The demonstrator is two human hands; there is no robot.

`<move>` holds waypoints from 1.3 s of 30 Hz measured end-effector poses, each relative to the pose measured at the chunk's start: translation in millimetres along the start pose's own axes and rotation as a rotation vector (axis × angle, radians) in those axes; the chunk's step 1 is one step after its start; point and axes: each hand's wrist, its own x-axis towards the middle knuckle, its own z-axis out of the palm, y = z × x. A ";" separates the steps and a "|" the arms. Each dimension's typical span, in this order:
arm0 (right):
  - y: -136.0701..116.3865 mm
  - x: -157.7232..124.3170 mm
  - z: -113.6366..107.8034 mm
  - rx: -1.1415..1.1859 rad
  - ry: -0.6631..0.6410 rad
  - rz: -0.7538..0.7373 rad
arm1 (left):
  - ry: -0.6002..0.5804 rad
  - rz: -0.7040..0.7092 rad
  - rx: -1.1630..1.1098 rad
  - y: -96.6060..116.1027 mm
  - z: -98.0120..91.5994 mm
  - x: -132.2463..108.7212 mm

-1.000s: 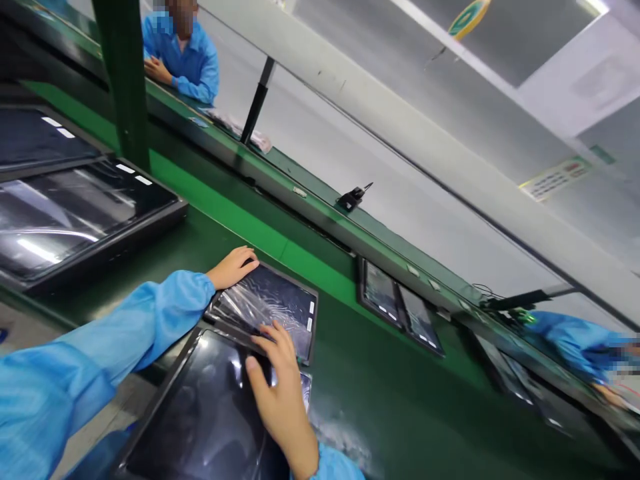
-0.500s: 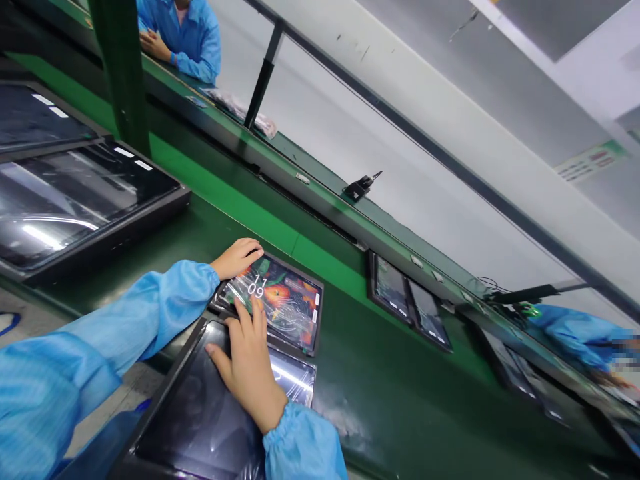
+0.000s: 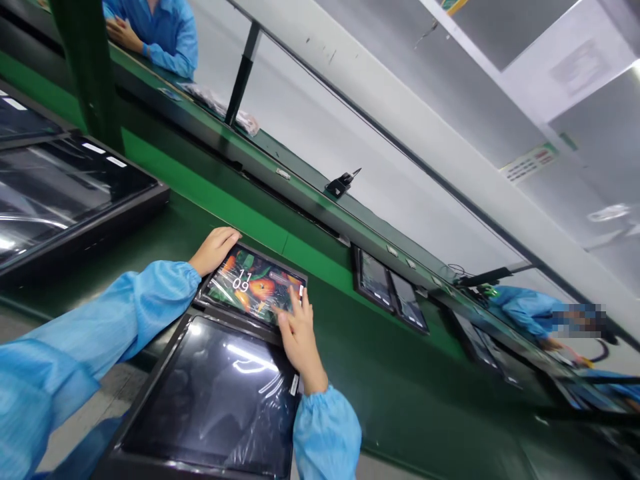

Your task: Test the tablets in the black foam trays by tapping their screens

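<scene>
A lit tablet (image 3: 250, 283) showing a colourful picture and the digits 11 09 lies on the green bench, with clear film over its screen. My left hand (image 3: 216, 250) is closed around its left edge near the far corner; the thumb is hidden. Over the right part of the screen is my right hand (image 3: 301, 330), fingers apart and fingertips at the glass, holding nothing. A larger dark-screened panel (image 3: 210, 400) under shiny film sits nearer to me, just below the lit tablet.
Large dark panels (image 3: 65, 180) lie at the left. Farther along the bench (image 3: 400, 393) are more tablets (image 3: 376, 279). A black stand (image 3: 343, 185) is on the ledge behind. One person in blue (image 3: 160, 33) sits across at upper left; others work at far right.
My right hand has moved right, from the near left of the lit screen to its right side, uncovering the dark panel. My left hand stays at the tablet's edge. The view has shifted slightly.
</scene>
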 end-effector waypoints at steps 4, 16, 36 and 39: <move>54.6 21.6 -1.4 0.095 0.324 0.249 | -0.007 0.049 -0.011 12.3 -11.1 -8.8; 98.1 19.2 9.6 0.211 0.592 0.338 | -0.733 0.363 0.004 97.4 -79.1 -175.8; 100.3 22.9 7.0 0.258 0.609 0.299 | -0.173 -0.270 -0.032 25.4 -31.4 -94.9; 99.1 21.7 7.2 0.256 0.604 0.298 | -0.184 -0.326 -0.107 28.4 -37.7 -104.7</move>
